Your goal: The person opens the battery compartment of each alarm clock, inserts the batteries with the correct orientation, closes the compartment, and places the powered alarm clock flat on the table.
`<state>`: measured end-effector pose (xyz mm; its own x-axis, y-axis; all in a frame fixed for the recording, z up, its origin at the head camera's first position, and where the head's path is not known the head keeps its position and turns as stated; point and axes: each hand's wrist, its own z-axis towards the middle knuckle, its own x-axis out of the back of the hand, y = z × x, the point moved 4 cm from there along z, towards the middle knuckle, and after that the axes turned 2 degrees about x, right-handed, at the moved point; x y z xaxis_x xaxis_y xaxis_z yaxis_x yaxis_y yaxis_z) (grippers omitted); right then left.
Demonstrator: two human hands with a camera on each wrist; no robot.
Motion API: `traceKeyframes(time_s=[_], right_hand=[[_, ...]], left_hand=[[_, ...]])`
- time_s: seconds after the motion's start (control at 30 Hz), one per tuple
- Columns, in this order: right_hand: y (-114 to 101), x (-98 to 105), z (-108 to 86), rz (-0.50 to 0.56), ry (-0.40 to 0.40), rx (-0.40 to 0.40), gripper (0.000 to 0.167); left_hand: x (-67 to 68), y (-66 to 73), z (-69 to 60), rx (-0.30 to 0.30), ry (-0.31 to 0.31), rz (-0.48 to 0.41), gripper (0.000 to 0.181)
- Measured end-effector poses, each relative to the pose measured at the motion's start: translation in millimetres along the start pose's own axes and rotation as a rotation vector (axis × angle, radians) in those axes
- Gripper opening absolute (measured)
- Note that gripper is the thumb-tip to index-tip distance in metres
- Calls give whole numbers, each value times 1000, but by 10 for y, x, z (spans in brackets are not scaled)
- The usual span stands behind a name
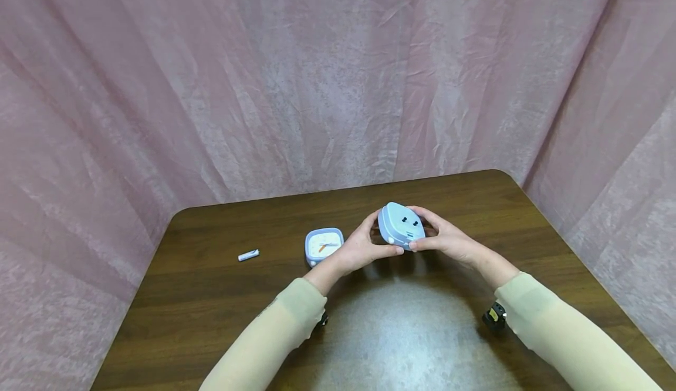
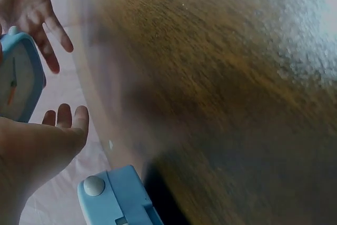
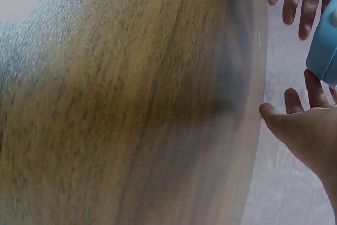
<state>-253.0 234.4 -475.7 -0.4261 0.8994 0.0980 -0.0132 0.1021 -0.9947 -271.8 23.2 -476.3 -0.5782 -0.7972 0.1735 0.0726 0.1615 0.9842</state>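
Note:
A light blue alarm clock (image 1: 402,226) is held up above the table between both hands, its back with two black knobs turned toward the head view. My left hand (image 1: 361,249) grips its left side, thumb at the lower edge. On the other side my right hand (image 1: 446,239) pinches the lower right corner with the thumb, its fingers at the top edge. The left wrist view catches the white dial of the held clock (image 2: 20,85). A second blue alarm clock (image 1: 324,244) lies dial up on the table, just left of my left hand and partly behind it.
Left of the second clock lies a small white and blue cylinder (image 1: 248,255) that looks like a battery. The brown wooden table (image 1: 222,320) ends at a pink curtain (image 1: 317,86) behind and at the sides. A black camera (image 1: 494,316) shows under the right sleeve.

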Motion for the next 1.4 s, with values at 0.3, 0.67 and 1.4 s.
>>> traceKeyframes(time_s=[0.3,0.67,1.4], right_hand=[[-10,-19,2,-3,4,1,84],[-33,-57,-6,5,-22,23,84],[-43,-87,-28,7,-37,21,85]], left_hand=[[-27,-6,-10,4,-31,-80,89],[-23,-42,-22,52,-31,-133,94],[7,-17,-29,40,1,-153,95]])
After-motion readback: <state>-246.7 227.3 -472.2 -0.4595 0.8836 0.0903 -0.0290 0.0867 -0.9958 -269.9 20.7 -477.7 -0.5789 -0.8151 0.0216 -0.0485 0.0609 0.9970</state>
